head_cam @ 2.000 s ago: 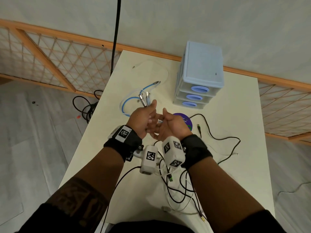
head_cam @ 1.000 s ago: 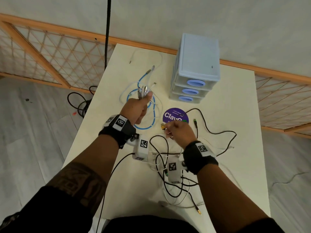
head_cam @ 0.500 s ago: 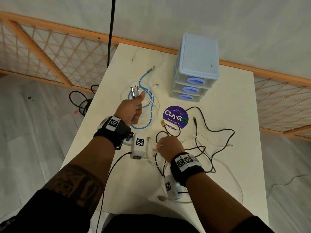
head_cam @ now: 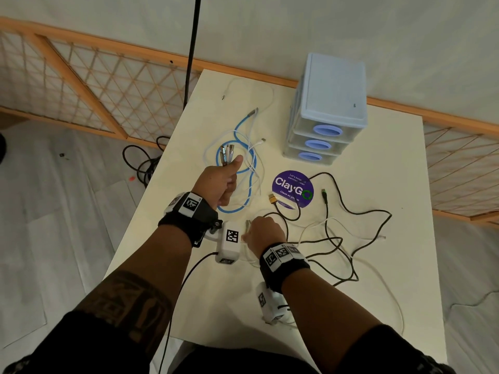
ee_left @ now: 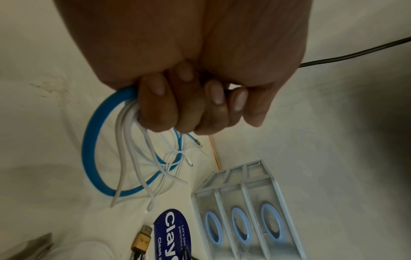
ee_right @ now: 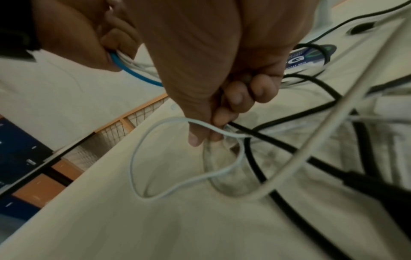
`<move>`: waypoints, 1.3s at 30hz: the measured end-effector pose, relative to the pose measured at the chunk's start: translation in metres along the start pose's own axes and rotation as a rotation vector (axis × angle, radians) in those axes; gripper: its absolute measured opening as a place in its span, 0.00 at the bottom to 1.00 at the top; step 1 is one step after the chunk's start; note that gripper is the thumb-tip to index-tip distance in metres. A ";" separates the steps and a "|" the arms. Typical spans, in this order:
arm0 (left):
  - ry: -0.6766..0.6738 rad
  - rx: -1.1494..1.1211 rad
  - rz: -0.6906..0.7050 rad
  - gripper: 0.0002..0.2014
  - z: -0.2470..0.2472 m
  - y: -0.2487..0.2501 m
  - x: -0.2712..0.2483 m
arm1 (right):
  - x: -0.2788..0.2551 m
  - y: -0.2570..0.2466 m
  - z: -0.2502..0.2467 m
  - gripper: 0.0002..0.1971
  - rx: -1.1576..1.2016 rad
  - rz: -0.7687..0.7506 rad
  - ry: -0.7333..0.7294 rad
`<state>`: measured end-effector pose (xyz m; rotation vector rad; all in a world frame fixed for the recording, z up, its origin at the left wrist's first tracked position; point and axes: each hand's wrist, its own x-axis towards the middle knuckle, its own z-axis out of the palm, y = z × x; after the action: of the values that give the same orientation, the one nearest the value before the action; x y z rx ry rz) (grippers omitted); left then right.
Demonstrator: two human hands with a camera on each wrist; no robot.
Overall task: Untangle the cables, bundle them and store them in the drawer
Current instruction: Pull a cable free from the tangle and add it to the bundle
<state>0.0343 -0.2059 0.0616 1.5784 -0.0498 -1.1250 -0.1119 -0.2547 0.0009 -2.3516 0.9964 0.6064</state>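
Observation:
My left hand [head_cam: 225, 182] grips a bunch of cables in its fist, their metal plugs [head_cam: 225, 155] sticking up past the thumb. From it a blue cable [ee_left: 91, 146] and several white cables [ee_left: 131, 158] loop down onto the table. My right hand [head_cam: 263, 233] sits lower on the table and pinches a thin white cable [ee_right: 142, 154] amid the tangle. Black cables [head_cam: 348, 238] and white ones sprawl to the right. The light-blue three-drawer unit [head_cam: 328, 109] stands at the back with all drawers closed.
A purple round sticker [head_cam: 293, 191] lies on the white table [head_cam: 378, 163], with a yellow-tipped plug [head_cam: 272, 198] beside it. A lone white cable [head_cam: 251, 87] lies at the far edge. A wooden lattice rail [head_cam: 94, 76] runs behind; floor cables [head_cam: 143, 163] lie left.
My hands have come apart: the left moved forward and left with its bunch of plugs, while the right pulled back toward me and down into the tangle.

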 end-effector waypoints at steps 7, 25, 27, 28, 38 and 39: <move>-0.015 0.006 -0.006 0.29 0.003 0.001 0.001 | -0.001 -0.003 0.000 0.16 0.098 0.123 -0.032; -0.244 -0.075 0.037 0.20 0.044 0.019 -0.011 | -0.043 0.019 -0.096 0.07 1.130 -0.233 0.440; -0.269 -0.037 0.063 0.19 0.048 0.021 -0.016 | -0.036 0.015 -0.092 0.10 1.076 -0.237 0.417; -0.279 -0.007 0.082 0.19 0.050 0.020 -0.018 | -0.034 0.014 -0.090 0.11 1.037 -0.254 0.389; -0.244 0.141 0.209 0.15 0.054 0.014 -0.018 | -0.034 0.010 -0.093 0.07 0.995 -0.289 0.375; -0.227 0.162 0.224 0.16 0.054 0.012 -0.018 | -0.035 0.009 -0.095 0.08 1.005 -0.269 0.375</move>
<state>-0.0051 -0.2404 0.0876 1.5359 -0.4681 -1.1383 -0.1213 -0.2994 0.0912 -1.6314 0.8220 -0.3995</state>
